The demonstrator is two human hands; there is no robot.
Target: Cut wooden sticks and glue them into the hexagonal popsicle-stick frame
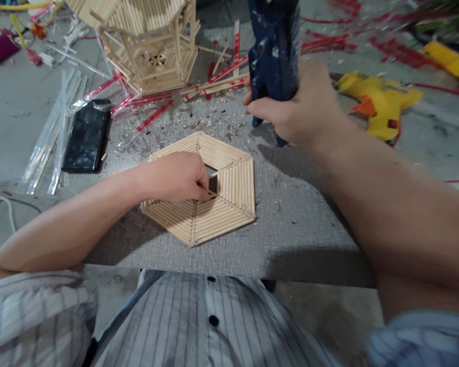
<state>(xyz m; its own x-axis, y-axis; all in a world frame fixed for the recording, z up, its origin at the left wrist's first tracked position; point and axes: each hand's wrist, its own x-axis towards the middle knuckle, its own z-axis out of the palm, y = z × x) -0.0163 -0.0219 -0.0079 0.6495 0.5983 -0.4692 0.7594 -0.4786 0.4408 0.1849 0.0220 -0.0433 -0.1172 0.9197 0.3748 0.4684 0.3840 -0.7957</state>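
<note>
A hexagonal panel [235, 186] of thin wooden sticks lies flat on the grey table, with a small opening in its middle. My left hand [181, 176] rests over the panel's left half, its fingers pinched at the inner edge by the opening; the fingertips are partly hidden. To the upper right, my right hand [290, 109] is wrapped round the lower part of a dark blue tool [273, 51] with screws along its body. The tool stands upright at the table, and its top is cut off by the picture's edge.
A hexagonal stick frame [153, 46] stands at the back, beside loose sticks [224, 84] and red-printed wrappers [155, 114]. Left lie a black phone [87, 135] and clear glue sticks [55, 127]. A yellow glue gun [382, 104] is at right. The table edge [229, 270] runs before me.
</note>
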